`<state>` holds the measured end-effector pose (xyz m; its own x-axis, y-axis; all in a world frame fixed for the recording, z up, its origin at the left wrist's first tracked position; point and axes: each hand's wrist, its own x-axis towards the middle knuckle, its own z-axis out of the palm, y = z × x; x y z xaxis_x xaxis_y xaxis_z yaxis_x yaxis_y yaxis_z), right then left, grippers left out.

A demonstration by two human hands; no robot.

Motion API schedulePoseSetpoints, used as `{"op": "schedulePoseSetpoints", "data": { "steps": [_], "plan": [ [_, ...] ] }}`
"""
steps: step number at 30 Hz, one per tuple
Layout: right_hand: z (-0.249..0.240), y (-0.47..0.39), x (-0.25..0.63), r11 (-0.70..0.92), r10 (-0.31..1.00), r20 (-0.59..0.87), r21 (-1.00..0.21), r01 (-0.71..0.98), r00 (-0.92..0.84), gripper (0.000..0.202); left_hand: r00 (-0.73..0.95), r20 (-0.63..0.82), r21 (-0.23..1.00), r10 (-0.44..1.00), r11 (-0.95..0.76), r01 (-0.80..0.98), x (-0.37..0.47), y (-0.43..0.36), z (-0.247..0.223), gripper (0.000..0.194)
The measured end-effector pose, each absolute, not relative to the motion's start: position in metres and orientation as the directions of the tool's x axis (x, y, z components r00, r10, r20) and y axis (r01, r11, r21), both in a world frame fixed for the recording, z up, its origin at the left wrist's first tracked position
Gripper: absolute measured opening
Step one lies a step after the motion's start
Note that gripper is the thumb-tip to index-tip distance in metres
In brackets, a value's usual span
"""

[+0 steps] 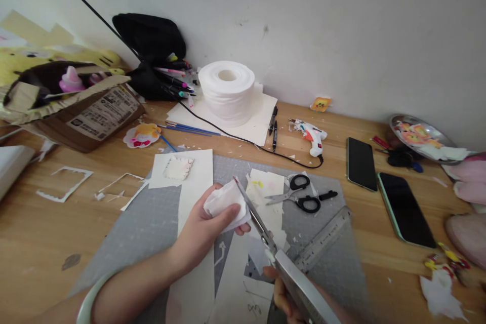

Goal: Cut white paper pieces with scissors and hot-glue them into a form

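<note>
My left hand [199, 230] pinches a small white piece of paper [222, 200] between thumb and fingers, over the cutting mat. Large metal scissors [294, 278] are in my right hand [281, 296], whose fingers show only in part beneath the handle. Their blades point up and away, lying along the right edge of the paper. Under both hands are white paper sheets [196, 273] on the grey cutting mat [129, 248]. A cut square piece with dark marks along its edge [178, 167] rests on a sheet beyond my left hand.
Black-handled scissors [308, 204] and a clear ruler [322, 238] lie right of the hands. Behind are a white tissue roll [227, 93], a corded glue gun [314, 137] and a cardboard box [102, 111]. Two phones [360, 163] and a metal bowl [446, 136] are at right.
</note>
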<state>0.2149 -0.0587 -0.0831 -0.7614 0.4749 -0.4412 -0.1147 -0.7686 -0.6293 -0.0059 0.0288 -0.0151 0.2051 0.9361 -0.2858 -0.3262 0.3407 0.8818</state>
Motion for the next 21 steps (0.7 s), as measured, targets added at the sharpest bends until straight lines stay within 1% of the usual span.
{"op": "schedulePoseSetpoints", "data": {
  "steps": [3,4,6,8,11,13,16,19,21],
  "plan": [
    [-0.076,-0.058,0.211,-0.828,0.500,-0.464,-0.503,-0.247,-0.731,0.054,0.200,-0.303,0.879,0.932,0.354,-0.320,-0.004,0.029,-0.013,0.020],
    [-0.072,-0.057,0.209,-0.842,0.498,-0.486,-0.468,-0.267,-0.718,0.051,0.197,-0.307,0.878,0.931,0.357,-0.320,-0.004,0.029,-0.012,0.021],
    [-0.066,-0.056,0.206,-0.860,0.494,-0.530,-0.415,-0.297,-0.689,0.047,0.188,-0.320,0.876,0.929,0.366,-0.316,-0.004,0.029,-0.011,0.023],
    [-0.062,-0.054,0.203,-0.859,0.505,-0.526,-0.387,-0.336,-0.684,0.046,0.180,-0.333,0.871,0.926,0.375,-0.319,-0.004,0.030,-0.011,0.023],
    [-0.062,-0.053,0.202,-0.834,0.547,-0.469,-0.380,-0.401,-0.693,0.045,0.188,-0.346,0.851,0.919,0.392,-0.351,-0.004,0.031,-0.012,0.024],
    [-0.064,-0.053,0.203,-0.831,0.552,-0.472,-0.385,-0.402,-0.688,0.044,0.197,-0.354,0.836,0.914,0.403,-0.371,-0.005,0.031,-0.012,0.026],
    [-0.070,-0.052,0.206,-0.850,0.514,-0.478,-0.395,-0.348,-0.712,0.049,0.186,-0.357,0.830,0.915,0.402,-0.387,-0.005,0.032,-0.012,0.028],
    [-0.076,-0.053,0.208,-0.852,0.485,-0.493,-0.452,-0.264,-0.723,0.060,0.169,-0.346,0.831,0.923,0.385,-0.401,-0.005,0.032,-0.012,0.024],
    [-0.077,-0.052,0.208,-0.853,0.460,-0.536,-0.489,-0.184,-0.708,0.062,0.165,-0.331,0.841,0.929,0.370,-0.395,-0.006,0.032,-0.012,0.020]
  ]
}}
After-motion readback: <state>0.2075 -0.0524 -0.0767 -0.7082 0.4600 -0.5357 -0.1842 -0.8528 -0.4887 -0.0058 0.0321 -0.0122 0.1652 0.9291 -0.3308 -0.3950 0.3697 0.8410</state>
